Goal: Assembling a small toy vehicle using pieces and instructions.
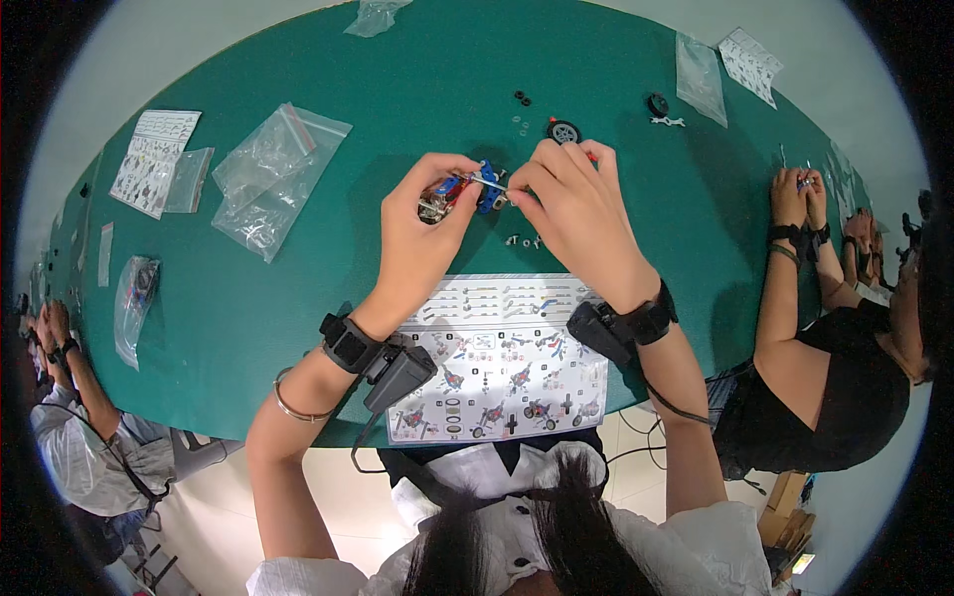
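**Small toy model held between both hands at upper centre of frame**

A small toy vehicle model (459,195), built of blue, red and grey parts, is held just above the green table (298,298) slightly above the centre of the frame. It is gripped by the left hand (422,238), whose thumb and fingers are closed around its left end. A thin light-coloured piece (489,181) at the model's right side is pinched between the fingertips of the right hand (576,214), which is closed on it; whether that piece is already joined to the model cannot be told.

Directly below the model, a few tiny loose parts (524,240) are seen on the table, just beside the right hand. Just above the right hand, a black wheel with a grey hub (563,131) lies on the table, with small rings and dark bits (520,109) near it to the left. Further right, a black tyre and a white part (661,111) are noted.

Below the hands, a printed instruction sheet (502,363) is spread at the table's near edge. A black device is strapped to each wrist, and a thin bangle is worn on the left forearm.

At upper left, clear plastic bags (273,174) and a second printed sheet (154,159) are recorded. At upper right, another bag (699,77) and a folded sheet (750,65) lie near the table's far edge.

Other persons are seated at the far left and far right of the frame; the hands of the person at right (800,194) are closed on a small object.
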### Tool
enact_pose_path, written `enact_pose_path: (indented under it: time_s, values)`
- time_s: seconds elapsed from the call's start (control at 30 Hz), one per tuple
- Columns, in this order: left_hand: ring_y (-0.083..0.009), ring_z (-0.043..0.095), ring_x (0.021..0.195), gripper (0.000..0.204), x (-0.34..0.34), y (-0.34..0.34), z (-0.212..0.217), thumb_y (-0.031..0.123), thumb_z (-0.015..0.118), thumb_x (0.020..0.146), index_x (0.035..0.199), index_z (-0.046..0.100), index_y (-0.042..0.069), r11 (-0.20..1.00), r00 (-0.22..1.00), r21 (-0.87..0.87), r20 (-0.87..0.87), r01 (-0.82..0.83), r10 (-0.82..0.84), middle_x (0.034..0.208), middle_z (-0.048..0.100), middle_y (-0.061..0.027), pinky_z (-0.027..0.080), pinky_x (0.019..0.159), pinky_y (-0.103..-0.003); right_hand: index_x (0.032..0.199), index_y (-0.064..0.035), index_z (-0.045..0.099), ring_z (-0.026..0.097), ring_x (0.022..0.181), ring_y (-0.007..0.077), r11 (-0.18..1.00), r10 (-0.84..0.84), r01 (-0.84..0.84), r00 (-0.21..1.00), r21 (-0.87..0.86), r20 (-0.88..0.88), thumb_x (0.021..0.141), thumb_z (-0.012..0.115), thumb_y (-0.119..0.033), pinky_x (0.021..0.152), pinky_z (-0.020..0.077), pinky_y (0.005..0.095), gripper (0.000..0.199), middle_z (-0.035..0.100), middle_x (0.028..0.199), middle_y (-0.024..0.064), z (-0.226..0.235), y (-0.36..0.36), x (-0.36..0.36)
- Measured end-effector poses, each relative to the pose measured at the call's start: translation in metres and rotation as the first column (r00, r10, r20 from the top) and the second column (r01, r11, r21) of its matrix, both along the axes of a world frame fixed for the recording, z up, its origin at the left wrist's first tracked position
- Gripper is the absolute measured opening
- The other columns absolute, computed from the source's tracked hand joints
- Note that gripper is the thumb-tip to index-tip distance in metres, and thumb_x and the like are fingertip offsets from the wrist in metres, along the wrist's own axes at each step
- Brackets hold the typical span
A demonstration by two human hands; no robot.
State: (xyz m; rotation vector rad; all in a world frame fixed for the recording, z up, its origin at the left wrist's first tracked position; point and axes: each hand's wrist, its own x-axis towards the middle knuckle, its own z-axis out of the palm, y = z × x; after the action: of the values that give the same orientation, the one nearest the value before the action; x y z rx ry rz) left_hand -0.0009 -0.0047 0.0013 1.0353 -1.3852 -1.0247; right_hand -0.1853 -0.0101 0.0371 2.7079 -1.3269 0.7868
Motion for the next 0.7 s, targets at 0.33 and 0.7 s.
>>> enact_pose_path:
  time_s: [0.33,0.7]
  values:
    - [-0.0072,0.060,0.081,0.012,0.001,0.000,-0.001,0.002,0.066,0.089,0.100,0.065,0.000,1.000,0.999,0.010,-0.026,-0.019,0.020,0.090,0.068,-0.0046,0.048,0.073,-0.023,0.084,-0.0088,0.063,0.054,0.090,0.0218,0.999,-0.011,0.005,0.994,0.053,0.110,0.081,0.070,-0.015,0.092,0.0357,0.0404,0.010,0.053,0.087,0.0032,0.002,0.000,-0.001]
    - [-0.0060,0.060,0.083,0.010,0.002,0.003,0.005,0.003,0.067,0.090,0.099,0.066,-0.001,0.999,0.997,-0.024,-0.070,-0.044,0.042,0.092,0.067,-0.0036,0.048,0.074,-0.021,0.093,0.0002,0.066,0.052,0.073,0.0077,0.471,-0.226,-0.542,0.689,0.696,0.689,0.102,0.049,-0.033,0.069,0.0432,0.0240,0.038,0.062,0.083,0.0025,-0.004,-0.015,-0.018]
